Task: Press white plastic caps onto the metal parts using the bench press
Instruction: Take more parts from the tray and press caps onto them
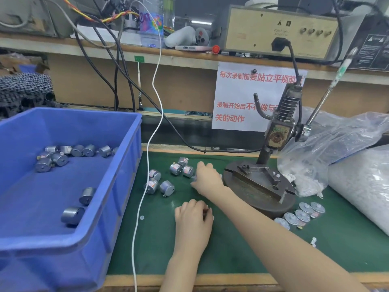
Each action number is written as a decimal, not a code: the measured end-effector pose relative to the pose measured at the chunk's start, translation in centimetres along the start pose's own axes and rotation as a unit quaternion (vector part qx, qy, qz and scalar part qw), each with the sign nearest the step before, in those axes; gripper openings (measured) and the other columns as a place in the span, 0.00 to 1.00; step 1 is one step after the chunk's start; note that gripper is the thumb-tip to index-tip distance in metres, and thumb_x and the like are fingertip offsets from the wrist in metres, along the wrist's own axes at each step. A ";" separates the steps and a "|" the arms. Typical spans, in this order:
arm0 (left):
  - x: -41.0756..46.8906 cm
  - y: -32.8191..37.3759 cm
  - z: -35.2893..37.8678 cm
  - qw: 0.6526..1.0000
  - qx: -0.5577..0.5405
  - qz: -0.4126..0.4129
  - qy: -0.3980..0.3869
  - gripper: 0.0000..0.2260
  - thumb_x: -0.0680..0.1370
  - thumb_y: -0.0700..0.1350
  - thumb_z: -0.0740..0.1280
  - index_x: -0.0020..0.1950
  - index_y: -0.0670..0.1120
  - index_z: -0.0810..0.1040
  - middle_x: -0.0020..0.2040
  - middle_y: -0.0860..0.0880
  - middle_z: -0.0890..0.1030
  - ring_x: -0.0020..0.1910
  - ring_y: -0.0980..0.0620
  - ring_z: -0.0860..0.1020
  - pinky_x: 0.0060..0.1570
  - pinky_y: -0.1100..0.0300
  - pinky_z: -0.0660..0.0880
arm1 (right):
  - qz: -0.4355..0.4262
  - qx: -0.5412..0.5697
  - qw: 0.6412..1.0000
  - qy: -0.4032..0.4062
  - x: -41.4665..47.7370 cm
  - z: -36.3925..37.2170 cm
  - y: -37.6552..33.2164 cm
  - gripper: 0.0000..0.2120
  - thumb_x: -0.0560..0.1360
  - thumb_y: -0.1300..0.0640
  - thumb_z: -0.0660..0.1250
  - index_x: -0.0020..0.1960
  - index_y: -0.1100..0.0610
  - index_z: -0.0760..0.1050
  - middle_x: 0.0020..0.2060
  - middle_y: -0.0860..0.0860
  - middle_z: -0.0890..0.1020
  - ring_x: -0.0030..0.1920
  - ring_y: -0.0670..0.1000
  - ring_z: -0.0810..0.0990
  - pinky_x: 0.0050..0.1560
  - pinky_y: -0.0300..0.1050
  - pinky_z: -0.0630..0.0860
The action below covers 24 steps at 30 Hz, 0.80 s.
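Several silver metal parts (pixel 175 168) lie loose on the green mat (pixel 242 256), left of the bench press (pixel 259 186). My right hand (pixel 207 178) reaches across to them, and its curled fingers close on a small pale part at the group's right edge. Nearer to me, my left hand (pixel 193 216) rests on the mat, curled round a small dark part that is mostly hidden. Finished parts with white caps (pixel 303 214) lie in front of the press base. A clear bag of white caps (pixel 305 180) sits right of the press. The press bed holds nothing.
A blue bin (pixel 69 239) with several metal parts (pixel 52 159) fills the left. A white cable (pixel 147 165) hangs down across the mat beside it. The press lever (pixel 328 89) points up to the right. A large white bag (pixel 362 186) lies far right.
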<state>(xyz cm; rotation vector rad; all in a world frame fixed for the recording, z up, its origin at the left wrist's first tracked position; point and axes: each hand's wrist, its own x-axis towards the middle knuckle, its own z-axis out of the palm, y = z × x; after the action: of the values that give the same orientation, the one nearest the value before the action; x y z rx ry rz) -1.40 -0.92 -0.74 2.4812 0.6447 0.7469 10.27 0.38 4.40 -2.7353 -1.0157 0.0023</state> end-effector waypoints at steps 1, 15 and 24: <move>0.0 0.0 -0.1 1.000 0.000 -0.009 0.007 0.09 0.80 0.50 0.57 0.46 0.49 0.74 0.43 0.54 0.73 0.48 0.52 0.70 0.48 0.63 0.56 | 0.008 0.019 1.000 -0.008 -0.1 -0.1 0.2 0.18 0.74 0.56 0.66 0.58 0.62 0.64 0.57 0.60 0.71 0.57 0.61 0.73 0.51 0.49 0.69; 0.0 0.3 -0.8 0.993 -0.017 -0.107 0.041 0.09 0.79 0.46 0.58 0.43 0.45 0.74 0.43 0.50 0.77 0.47 0.49 0.72 0.48 0.59 0.60 | -0.039 0.169 0.984 0.039 -8.1 -0.6 5.5 0.15 0.75 0.47 0.64 0.56 0.56 0.72 0.50 0.49 0.73 0.53 0.50 0.73 0.45 0.36 0.62; 0.0 0.2 -0.7 0.993 -0.021 -0.110 0.043 0.08 0.78 0.47 0.60 0.43 0.46 0.75 0.42 0.51 0.77 0.47 0.49 0.73 0.48 0.59 0.60 | -0.106 0.201 0.972 0.054 -10.8 2.0 6.5 0.22 0.80 0.51 0.56 0.74 0.50 0.58 0.51 0.46 0.71 0.55 0.46 0.72 0.52 0.36 0.65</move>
<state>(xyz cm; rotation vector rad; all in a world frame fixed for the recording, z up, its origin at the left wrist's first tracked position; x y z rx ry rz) -1.77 -0.85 -0.12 2.3010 0.9075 0.7769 6.07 -10.96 0.24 -2.2309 -1.1295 0.0212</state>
